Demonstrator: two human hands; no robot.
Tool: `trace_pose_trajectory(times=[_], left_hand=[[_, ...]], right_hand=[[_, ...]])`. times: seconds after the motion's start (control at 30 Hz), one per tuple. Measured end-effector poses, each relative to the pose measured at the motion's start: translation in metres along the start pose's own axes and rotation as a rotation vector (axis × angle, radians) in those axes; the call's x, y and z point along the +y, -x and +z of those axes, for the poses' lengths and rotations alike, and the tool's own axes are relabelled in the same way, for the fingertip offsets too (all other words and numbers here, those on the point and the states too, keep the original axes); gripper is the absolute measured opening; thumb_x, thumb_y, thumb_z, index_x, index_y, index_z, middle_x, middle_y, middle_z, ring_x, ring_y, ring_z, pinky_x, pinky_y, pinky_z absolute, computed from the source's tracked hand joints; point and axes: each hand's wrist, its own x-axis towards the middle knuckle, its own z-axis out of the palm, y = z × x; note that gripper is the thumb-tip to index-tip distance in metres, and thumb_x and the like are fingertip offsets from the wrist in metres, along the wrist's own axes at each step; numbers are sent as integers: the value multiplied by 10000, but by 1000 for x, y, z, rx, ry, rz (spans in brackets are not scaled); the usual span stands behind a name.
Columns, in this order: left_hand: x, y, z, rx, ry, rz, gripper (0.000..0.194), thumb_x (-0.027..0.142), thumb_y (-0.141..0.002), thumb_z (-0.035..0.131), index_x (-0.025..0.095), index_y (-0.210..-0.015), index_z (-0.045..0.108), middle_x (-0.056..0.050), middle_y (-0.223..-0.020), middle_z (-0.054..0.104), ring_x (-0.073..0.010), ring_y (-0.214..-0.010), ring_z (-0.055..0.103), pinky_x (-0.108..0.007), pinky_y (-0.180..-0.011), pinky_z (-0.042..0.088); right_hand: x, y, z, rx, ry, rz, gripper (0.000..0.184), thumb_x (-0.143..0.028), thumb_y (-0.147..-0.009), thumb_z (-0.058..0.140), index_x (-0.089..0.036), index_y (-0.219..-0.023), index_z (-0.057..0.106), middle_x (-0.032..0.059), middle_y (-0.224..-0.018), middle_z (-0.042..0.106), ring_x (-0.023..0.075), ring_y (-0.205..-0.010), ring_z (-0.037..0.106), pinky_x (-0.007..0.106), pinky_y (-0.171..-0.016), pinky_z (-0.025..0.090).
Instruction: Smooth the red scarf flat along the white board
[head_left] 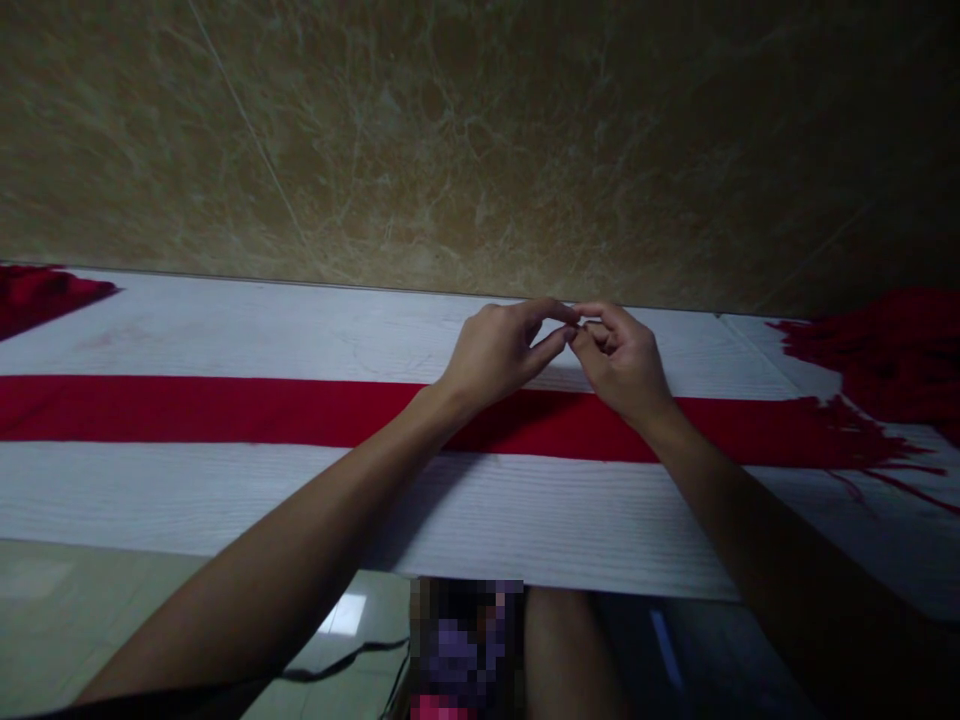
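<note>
My left hand [501,348] and my right hand [621,362] meet above the table, near its wall side. The thumb and forefinger of each are pinched together where the fingertips come together. Anything held between them is too small to make out. Below the hands, a long red scarf [225,410] lies flat and straight across the table. Its fringed end [862,435] spreads out at the right, with several loose strands. Both wrists pass over the scarf, hiding parts of it.
The white wood-grain table [300,500] runs along a brown marbled wall [450,150]. Bunched dark red fabric [900,350] lies at the far right, and more red fabric [45,295] at the far left. A dark strap [345,660] hangs below the front edge.
</note>
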Motion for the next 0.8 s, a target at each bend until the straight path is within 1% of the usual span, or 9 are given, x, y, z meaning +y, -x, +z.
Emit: trace_pose_trajectory(times=[0.1, 0.27, 0.47, 0.8], left_hand=[[-1, 0, 1, 5, -6, -10, 208, 271, -979, 668, 182, -1123, 789, 28, -663, 532, -109, -559, 374, -265, -578, 238], [-4, 0, 2, 5, -6, -30, 184, 274, -978, 678, 187, -1099, 787, 40, -643, 495, -111, -557, 376, -269, -578, 235], [-5, -1, 2, -9, 4, -30, 145, 241, -964, 686, 171, -1061, 769, 56, -615, 447, -108, -539, 356, -267, -571, 222], [-1, -1, 1, -39, 11, -75, 159, 275, -981, 673, 174, -1082, 742, 78, -577, 399, -110, -527, 344, -256, -568, 220]], right_hand=[[0, 0, -1, 6, 23, -20, 173, -305, -901, 654, -207, -1037, 695, -97, -546, 346, 97, -486, 320, 265, -509, 252], [2, 0, -2, 40, 103, -56, 171, -284, -893, 653, -205, -1009, 751, -73, -565, 369, 104, -514, 330, 271, -524, 268], [4, -1, -2, 36, 140, -82, 198, -270, -879, 646, -181, -999, 775, -68, -564, 385, 106, -522, 341, 271, -530, 286], [0, -1, -4, -2, 128, -39, 238, -295, -887, 616, -162, -1002, 776, -73, -553, 397, 111, -524, 355, 269, -533, 301]])
